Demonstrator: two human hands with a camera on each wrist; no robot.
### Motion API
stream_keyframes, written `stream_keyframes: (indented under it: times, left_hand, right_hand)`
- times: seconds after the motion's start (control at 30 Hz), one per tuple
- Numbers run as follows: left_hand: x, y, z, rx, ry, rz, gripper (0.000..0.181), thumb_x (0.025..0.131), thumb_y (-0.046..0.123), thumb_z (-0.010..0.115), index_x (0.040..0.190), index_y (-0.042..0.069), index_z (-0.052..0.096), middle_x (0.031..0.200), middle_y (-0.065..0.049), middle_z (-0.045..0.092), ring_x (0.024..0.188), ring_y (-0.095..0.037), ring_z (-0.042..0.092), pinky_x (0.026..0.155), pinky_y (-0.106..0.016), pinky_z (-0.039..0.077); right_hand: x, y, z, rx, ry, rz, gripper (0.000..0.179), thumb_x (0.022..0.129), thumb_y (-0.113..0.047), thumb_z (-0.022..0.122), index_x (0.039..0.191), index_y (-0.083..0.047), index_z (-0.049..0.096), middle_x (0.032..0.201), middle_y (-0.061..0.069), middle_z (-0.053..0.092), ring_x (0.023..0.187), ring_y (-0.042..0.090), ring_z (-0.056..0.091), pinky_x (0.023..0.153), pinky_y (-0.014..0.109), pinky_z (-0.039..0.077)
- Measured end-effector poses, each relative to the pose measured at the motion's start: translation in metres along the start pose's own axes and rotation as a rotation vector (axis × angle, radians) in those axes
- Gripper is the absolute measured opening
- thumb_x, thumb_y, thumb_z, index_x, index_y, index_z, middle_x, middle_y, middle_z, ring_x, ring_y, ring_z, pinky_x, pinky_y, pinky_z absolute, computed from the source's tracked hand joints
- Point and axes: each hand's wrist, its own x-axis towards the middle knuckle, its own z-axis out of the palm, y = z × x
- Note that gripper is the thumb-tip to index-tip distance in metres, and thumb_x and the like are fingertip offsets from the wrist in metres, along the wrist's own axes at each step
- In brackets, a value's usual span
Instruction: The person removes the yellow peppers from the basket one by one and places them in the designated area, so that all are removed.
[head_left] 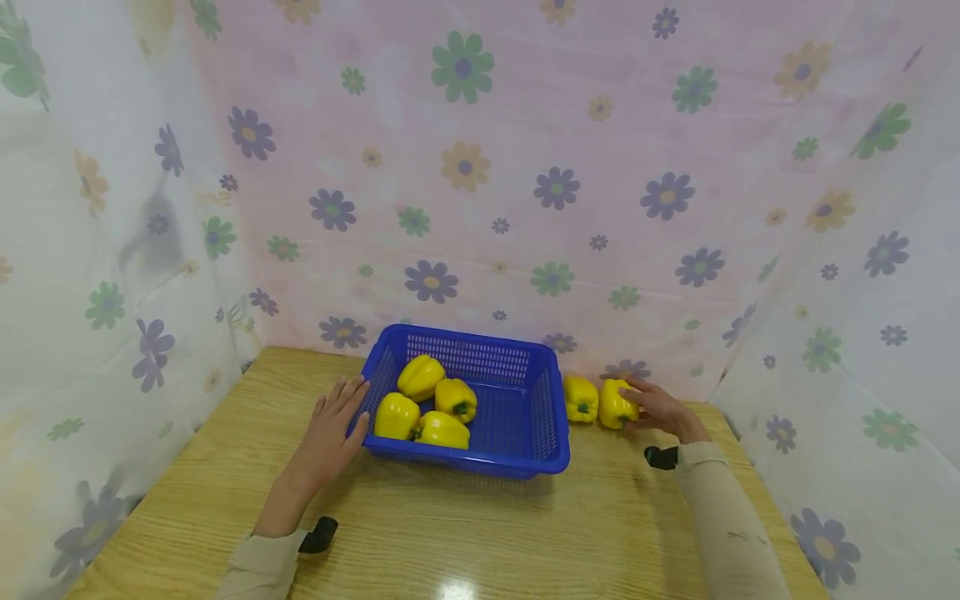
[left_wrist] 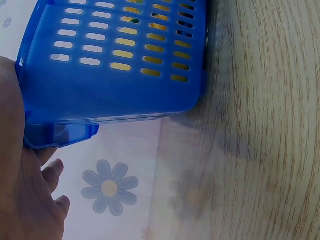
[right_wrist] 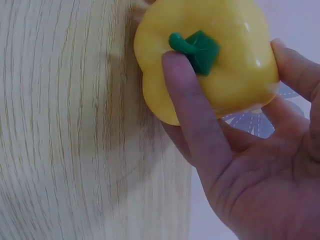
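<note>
A blue plastic basket (head_left: 551,450) stands on the table with several yellow bell peppers (head_left: 442,430) in its left half. My left hand (head_left: 330,437) rests on the basket's left rim, its fingers fairly straight. From the left wrist view, the slotted wall of the basket (left_wrist: 115,90) is seen close up beside the hand (left_wrist: 25,185). To the right of the basket, my right hand (head_left: 660,410) holds a yellow bell pepper (head_left: 617,406). The right wrist view has fingers (right_wrist: 197,120) around this pepper (right_wrist: 240,55), one fingertip by its green stem. Another pepper (head_left: 580,400) lies between it and the basket.
The wooden table (head_left: 450,533) meets a flower-patterned cloth (head_left: 510,167) at the back, with similar cloth at both sides. Dark wrist-worn devices (head_left: 318,535) show at both sleeves.
</note>
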Motion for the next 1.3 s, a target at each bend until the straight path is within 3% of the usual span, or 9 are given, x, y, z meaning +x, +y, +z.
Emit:
stream_keyframes:
  times: [0.17,0.4,0.6,1.0,1.3]
  left_hand:
    - [0.0,0.0,0.0,0.001,0.003,0.003,0.053,0.109,0.024,0.044,0.156,-0.001,0.038,0.164,-0.02,0.032,0.153,-0.048,0.017,0.118,-0.072,0.011]
    - [0.001,0.0,0.001,-0.006,0.009,0.0,0.053,0.109,0.024,0.044,0.156,0.0,0.037,0.164,-0.019,0.032,0.153,-0.048,0.017,0.118,-0.072,0.011]
    - [0.002,0.0,0.002,0.0,0.013,0.005,0.053,0.109,0.024,0.043,0.156,0.0,0.037,0.164,-0.019,0.032,0.153,-0.047,0.017,0.118,-0.072,0.011]
    - [0.0,0.0,0.002,0.0,0.017,0.003,0.053,0.109,0.024,0.043,0.155,-0.001,0.038,0.163,-0.02,0.032,0.153,-0.048,0.017,0.118,-0.072,0.012]
    - [-0.001,0.002,0.001,-0.005,0.008,-0.006,0.053,0.109,0.024,0.042,0.156,-0.001,0.037,0.164,-0.02,0.032,0.154,-0.047,0.016,0.119,-0.071,0.01]
  right_hand:
    - [0.001,-0.002,0.002,-0.025,-0.008,-0.026,0.063,0.112,-0.029,0.037,0.164,-0.006,0.009,0.161,0.038,0.005,0.114,0.03,0.059,0.092,0.049,0.058]
    - [0.005,-0.007,0.006,-0.076,-0.021,-0.039,0.065,0.113,-0.027,0.034,0.163,-0.002,0.001,0.163,0.038,-0.005,0.132,0.048,0.047,0.097,0.056,0.054]
    - [0.007,-0.009,0.012,-0.08,0.021,-0.056,0.063,0.113,-0.026,0.031,0.161,0.003,0.001,0.161,0.04,0.002,0.137,0.057,0.037,0.099,0.058,0.053]
    - [0.009,-0.009,0.019,-0.119,0.15,-0.046,0.06,0.113,-0.031,0.033,0.159,0.005,0.021,0.152,0.042,0.026,0.121,0.051,0.055,0.091,0.056,0.058]
    - [0.01,-0.009,0.02,-0.149,0.168,-0.004,0.066,0.112,-0.038,0.03,0.158,0.008,0.019,0.155,0.041,0.021,0.126,0.055,0.05,0.09,0.053,0.058]
